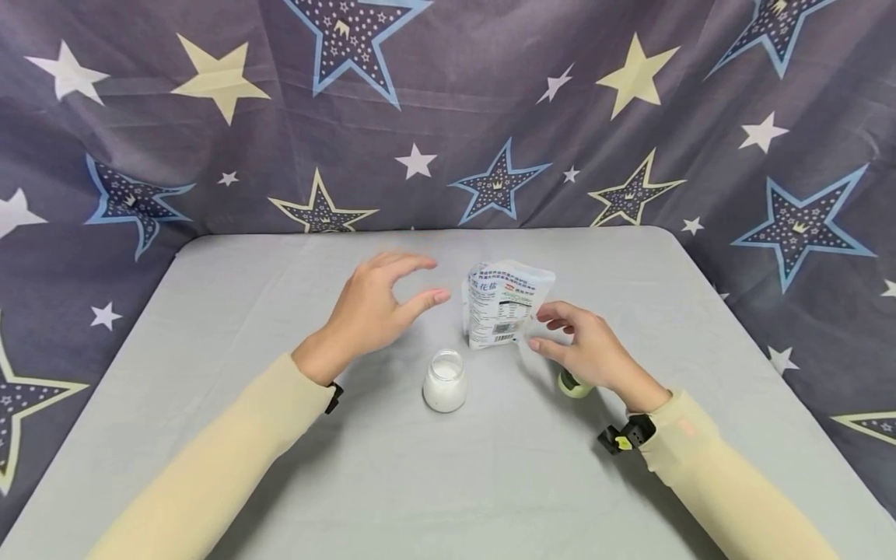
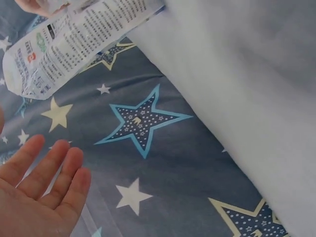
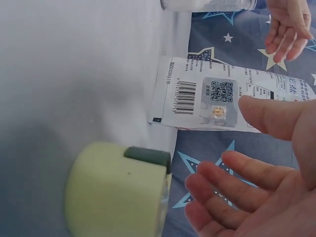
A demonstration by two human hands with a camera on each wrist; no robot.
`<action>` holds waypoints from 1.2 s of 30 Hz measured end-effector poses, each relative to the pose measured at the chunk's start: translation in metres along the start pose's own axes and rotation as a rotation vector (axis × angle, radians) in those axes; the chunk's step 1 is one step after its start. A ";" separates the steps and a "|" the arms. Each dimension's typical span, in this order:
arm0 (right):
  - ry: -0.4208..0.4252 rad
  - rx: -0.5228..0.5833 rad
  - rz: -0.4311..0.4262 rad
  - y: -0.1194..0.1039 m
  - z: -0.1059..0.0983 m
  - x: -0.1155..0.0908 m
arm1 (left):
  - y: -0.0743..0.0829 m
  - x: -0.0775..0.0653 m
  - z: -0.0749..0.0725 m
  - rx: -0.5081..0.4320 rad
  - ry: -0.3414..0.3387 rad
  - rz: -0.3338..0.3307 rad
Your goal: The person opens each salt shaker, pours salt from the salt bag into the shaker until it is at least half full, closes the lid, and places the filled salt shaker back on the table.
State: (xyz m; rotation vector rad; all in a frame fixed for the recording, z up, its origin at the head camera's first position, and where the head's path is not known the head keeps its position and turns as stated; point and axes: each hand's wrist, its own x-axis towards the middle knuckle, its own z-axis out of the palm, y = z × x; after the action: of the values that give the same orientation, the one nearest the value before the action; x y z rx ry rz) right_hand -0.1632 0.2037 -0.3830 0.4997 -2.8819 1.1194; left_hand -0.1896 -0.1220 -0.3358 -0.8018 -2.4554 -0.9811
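A white printed salt pouch (image 1: 505, 307) stands upright on the table, its barcode and square code showing in the right wrist view. My left hand (image 1: 378, 299) is held to the left of the pouch, thumb and fingers spread apart with nothing between them. Close by the pouch's right edge is my right hand (image 1: 584, 342), its fingers loosely bent and its palm bare. In front of the pouch sits a small glass jar (image 1: 445, 383) holding white contents, its mouth uncovered. A pale green, round cap-like piece (image 3: 116, 190) with a dark green tab lies below my right hand, partly hidden by it in the head view.
A grey cloth covers the table (image 1: 490, 482). Behind it and along both sides hangs a dark star-patterned curtain (image 1: 448, 117), close to the table's far edge. Black straps with small devices sit on both wrists.
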 end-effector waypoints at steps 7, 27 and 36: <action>0.026 0.025 -0.027 0.001 -0.002 -0.005 | -0.006 -0.013 0.003 -0.025 -0.041 -0.014; 0.055 0.030 -0.069 0.007 -0.011 -0.019 | -0.014 -0.040 0.007 -0.042 -0.106 -0.017; 0.021 0.031 -0.080 0.014 -0.014 -0.025 | -0.011 -0.047 0.005 -0.014 -0.137 -0.023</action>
State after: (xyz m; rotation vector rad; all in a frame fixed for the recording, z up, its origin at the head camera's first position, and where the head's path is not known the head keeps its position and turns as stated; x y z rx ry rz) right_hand -0.1450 0.2297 -0.3846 0.5957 -2.8037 1.1513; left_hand -0.1611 -0.1422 -0.3699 -0.8744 -2.5811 -0.9821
